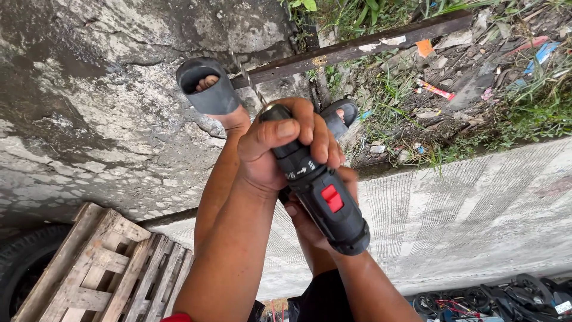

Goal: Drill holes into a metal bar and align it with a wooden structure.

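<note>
- Head view: a wooden pallet (101, 268) lies in the lower left of the frame, and just left of it shows the edge of a black tyre (18, 262).
- The upper left is filled by cracked, wet concrete ground (89, 107). A pale concrete wall top (465, 220) with fine ridges runs across the right half.
- In the upper right there is grass with litter (453, 77), and a dark metal bar (357, 48) lies slanted from the upper centre toward the upper right corner.
- A foot in a dark sandal (205, 86) stands on the left end of this bar; the other sandal (342, 116) is partly hidden behind the hands.
- At the lower right edge lie some black tools with cables (506, 295), too small to tell exactly.
- The black cordless drill (319, 191) with a red switch is in the centre of the frame, pointing away toward the bar. Its thin bit (249, 80) reaches close to the bar; I cannot tell if it touches.
- The left hand (280, 149) is clenched around the front part of the drill, near the chuck, thumb on top.
- The right hand (310, 220) is mostly hidden under the drill body; its fingers wrap the handle from below.
</note>
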